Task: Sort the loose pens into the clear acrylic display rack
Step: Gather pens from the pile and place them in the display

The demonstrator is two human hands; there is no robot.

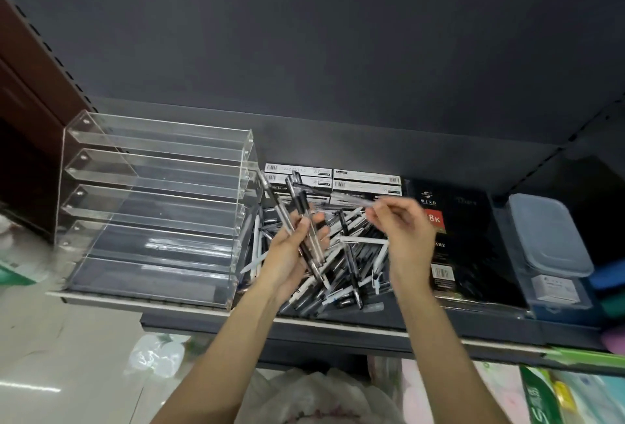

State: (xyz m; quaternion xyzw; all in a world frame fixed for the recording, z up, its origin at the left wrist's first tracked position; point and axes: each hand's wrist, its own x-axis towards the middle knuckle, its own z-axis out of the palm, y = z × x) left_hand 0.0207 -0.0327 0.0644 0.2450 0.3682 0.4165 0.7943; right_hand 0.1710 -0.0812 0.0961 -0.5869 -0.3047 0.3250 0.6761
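Acrylic display rack (pixel 152 207): clear, with stepped tiers, standing at the left end of the shelf (pixel 338 323); a few clear pens seem to lie in its lower tiers, though glare makes this hard to tell.
Left hand (pixel 292 254): raised over the pile, palm up, fingers curled round a bundle of pens (pixel 299 220) with clear barrels and black parts; their upper ends fan out toward the rack's right wall.
Loose pens (pixel 341 268): a jumbled heap of black, white and clear pens lying on the shelf just right of the rack, under and between the two hands.
Pen boxes (pixel 367 183): white and black cartons stacked behind the heap, against the dark back panel.
Right hand (pixel 402 224): held above the heap's right side, fingertips pinching a single clear pen (pixel 351 202) that points left toward the bundle; it is blurred.
Black sketchbook (pixel 463 237): lies flat right of the heap, with a red label partly hidden by the right hand.
Plastic container (pixel 548 237): translucent, lidded, at the right end of the shelf.
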